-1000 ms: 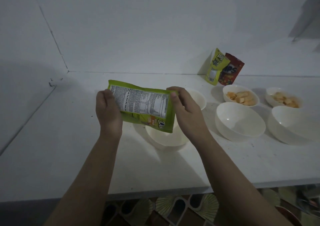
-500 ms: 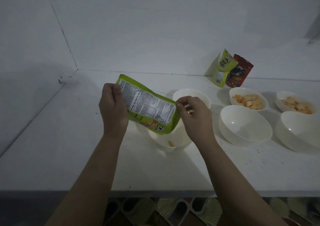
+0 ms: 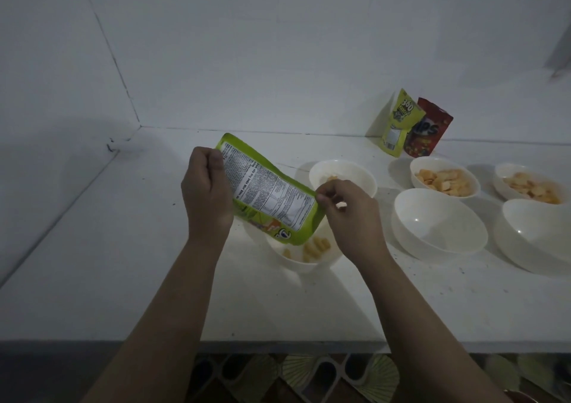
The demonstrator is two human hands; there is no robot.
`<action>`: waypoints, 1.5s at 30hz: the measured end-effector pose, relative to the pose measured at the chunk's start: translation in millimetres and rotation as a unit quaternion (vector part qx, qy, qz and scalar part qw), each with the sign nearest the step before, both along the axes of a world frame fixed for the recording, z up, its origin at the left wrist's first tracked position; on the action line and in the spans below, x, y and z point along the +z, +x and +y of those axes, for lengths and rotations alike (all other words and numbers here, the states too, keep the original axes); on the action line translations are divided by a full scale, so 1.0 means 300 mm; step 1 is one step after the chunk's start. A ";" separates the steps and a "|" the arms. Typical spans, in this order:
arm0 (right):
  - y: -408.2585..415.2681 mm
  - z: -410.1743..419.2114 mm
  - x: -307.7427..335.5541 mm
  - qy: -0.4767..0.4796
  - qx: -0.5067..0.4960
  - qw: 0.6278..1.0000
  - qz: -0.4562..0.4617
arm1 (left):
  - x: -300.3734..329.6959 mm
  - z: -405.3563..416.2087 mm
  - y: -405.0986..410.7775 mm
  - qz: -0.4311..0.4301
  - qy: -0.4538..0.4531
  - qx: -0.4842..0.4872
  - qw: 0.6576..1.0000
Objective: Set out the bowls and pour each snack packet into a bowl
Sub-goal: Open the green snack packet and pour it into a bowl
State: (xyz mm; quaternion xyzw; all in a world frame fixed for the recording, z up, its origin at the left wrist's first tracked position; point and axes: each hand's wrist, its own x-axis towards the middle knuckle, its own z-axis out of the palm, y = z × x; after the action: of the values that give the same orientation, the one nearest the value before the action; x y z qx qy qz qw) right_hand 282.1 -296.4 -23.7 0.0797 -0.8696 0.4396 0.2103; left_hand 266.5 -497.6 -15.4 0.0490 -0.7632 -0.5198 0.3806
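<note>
Green snack packet (image 3: 272, 198) tilted mouth-down over a white bowl (image 3: 304, 256) w/ a few puffs (image 3: 313, 248) inside. Left hand (image 3: 207, 195) grips the packet's raised upper-left end; right hand (image 3: 349, 214) pinches its right edge, just above the bowl. Other bowls sit right of it.

worktop (image 3: 92, 279) runs into wall corner at far left. near-centre bowl (image 3: 304, 263) holds a few snack pieces (image 3: 315, 248); tilted packet (image 3: 272, 198) directly above it, left hand (image 3: 207, 195) at its upper end, right hand (image 3: 352, 214) at its lower right edge. second bowl (image 3: 355, 172) behind. to the right: two bowls in front (image 3: 438, 223) (image 3: 537, 235), two filled bowls behind them (image 3: 445, 177) (image 3: 531, 183). two packets (image 3: 398, 124) (image 3: 429, 133) stand against back wall.
</note>
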 end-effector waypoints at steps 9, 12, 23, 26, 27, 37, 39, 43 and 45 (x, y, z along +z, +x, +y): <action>-0.001 0.006 0.001 0.004 -0.005 1.000 0.006 | 0.000 -0.001 -0.008 0.002 -0.005 -0.014 1.000; 0.000 0.006 0.002 0.004 -0.008 1.000 0.002 | 0.003 0.000 -0.011 0.003 -0.006 -0.023 1.000; -0.001 -0.004 0.005 0.077 -0.012 0.997 -0.021 | 0.007 -0.009 -0.018 0.011 -0.020 -0.042 0.999; -0.003 -0.031 0.036 0.095 0.005 0.996 -0.001 | 0.008 -0.005 -0.015 0.011 -0.044 -0.065 0.997; -0.004 -0.048 0.054 0.083 0.020 0.996 0.004 | 0.009 0.000 -0.013 0.007 -0.050 -0.072 0.996; -0.059 -0.187 0.154 -0.043 0.032 0.998 0.027 | 0.030 0.046 -0.003 0.001 -0.134 -0.084 0.987; -0.062 -0.178 0.149 -0.070 0.020 0.997 0.026 | 0.014 0.036 -0.014 0.007 -0.155 -0.067 0.986; -0.051 -0.130 0.121 -0.163 0.008 0.987 0.005 | -0.037 0.030 -0.020 -0.038 -0.061 -0.132 0.989; -0.043 -0.105 0.101 -0.231 0.001 0.973 -0.011 | -0.045 0.048 -0.014 -0.062 0.047 -0.209 0.975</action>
State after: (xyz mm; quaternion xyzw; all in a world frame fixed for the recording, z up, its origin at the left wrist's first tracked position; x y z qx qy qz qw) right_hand 269.2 -327.9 6.6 0.0251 -0.7467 0.6297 0.2127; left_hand 262.3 -483.2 -28.9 -0.0613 -0.7533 -0.6192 0.2131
